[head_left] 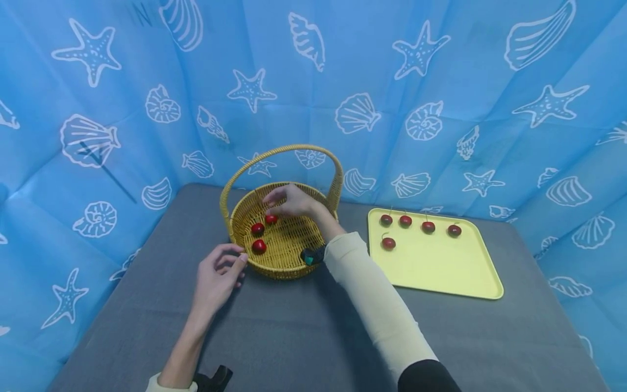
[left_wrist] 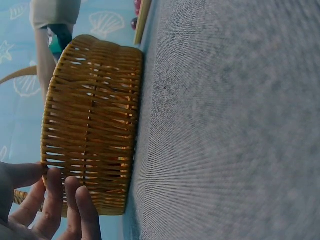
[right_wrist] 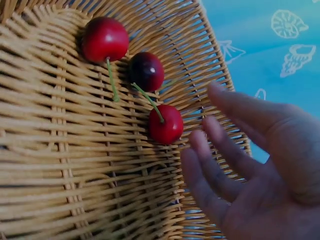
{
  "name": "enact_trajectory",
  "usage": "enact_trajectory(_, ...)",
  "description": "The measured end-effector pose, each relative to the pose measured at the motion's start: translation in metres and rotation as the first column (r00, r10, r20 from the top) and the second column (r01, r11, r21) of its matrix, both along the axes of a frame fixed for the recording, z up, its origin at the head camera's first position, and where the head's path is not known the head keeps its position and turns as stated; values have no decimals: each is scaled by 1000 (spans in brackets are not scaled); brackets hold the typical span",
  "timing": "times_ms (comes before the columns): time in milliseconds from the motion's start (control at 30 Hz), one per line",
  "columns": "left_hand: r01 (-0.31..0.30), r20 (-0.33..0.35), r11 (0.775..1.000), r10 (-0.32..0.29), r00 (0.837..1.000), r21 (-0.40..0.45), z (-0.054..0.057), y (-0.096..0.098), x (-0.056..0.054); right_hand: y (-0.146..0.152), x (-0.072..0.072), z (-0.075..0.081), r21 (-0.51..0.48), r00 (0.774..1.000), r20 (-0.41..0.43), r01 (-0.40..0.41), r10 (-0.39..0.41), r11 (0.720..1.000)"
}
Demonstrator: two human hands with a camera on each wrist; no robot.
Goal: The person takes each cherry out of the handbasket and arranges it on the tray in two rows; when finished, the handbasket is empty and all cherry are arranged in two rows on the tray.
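Observation:
A round wicker basket point(head_left: 294, 267) with a tall arched handle point(head_left: 303, 147) stands on the table. Its near-left rim is pinched between the thumb and fingers of my left hand point(head_left: 217, 275); in the left wrist view, the left fingers point(left_wrist: 52, 195) lie against the outer wall. Over the inside of the basket, my right hand point(head_left: 294, 201) holds nothing, its fingers loosely bent and apart. Three red cherries with green stems lie in the basket: a bright one point(right_wrist: 105, 39), a darker one point(right_wrist: 146, 71) and one nearest the right fingertips point(right_wrist: 166, 124), with a small gap between.
To the right of the basket lies a yellow tray point(head_left: 441, 272) with several dark red cherries point(head_left: 428, 227) toward its far and left sides. A grey cloth point(head_left: 274, 337) covers the table. Blue curtain point(head_left: 313, 109) with shell and starfish prints hangs behind and at both sides.

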State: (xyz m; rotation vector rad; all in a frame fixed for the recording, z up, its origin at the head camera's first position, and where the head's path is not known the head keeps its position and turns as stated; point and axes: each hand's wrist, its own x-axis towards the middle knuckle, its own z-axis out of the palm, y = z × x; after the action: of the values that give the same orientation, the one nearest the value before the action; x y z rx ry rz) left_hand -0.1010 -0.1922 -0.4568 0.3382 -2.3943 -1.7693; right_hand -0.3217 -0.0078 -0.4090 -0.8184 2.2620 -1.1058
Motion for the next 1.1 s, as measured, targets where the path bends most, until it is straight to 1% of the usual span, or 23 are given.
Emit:
enact_trajectory(67, -2, 3, 1000, 2, 1000, 3, 0, 0, 0, 1, 0, -4, 19, 1000, 8, 11, -12, 1000)
enact_trajectory(133, -2, 4, 1000, 2, 1000, 6, 1, 0, -1, 1, -1, -7, 28, 999, 35, 24, -25, 999)
enact_trajectory(233, -1, 9, 1000, 1, 1000, 9, 1, 0, -1, 2, -1, -12, 27, 993, 114, 32, -34, 999)
enact_trajectory(367, -5, 16, 1000, 5, 1000, 1, 1, 0, -1, 2, -1, -16, 38, 981, 194, 7, -14, 999)
enact_trajectory(567, -5, 15, 1000, 5, 1000, -8, 1, 0, -1, 4, 1, -21, 38, 969, 246, 14, -23, 999)
enact_trajectory(733, -4, 18, 1000, 4, 1000, -11, 1, 1, -1, 6, 3, -22, 25, 967, 253, 18, -23, 1000)
enact_trajectory(833, -5, 21, 1000, 5, 1000, -14, 1, 1, -1, 8, 4, -20, 18, 967, 254, 23, -27, 1000)
enact_trajectory(1000, -7, 19, 1000, 7, 1000, -21, 0, 1, -1, 14, 3, -11, -24, 970, 244, 27, -20, 999)
enact_trajectory(1100, -3, 16, 1000, 3, 1000, -16, 0, 1, 0, 20, 3, -3, -67, 976, 216, 11, 4, 998)
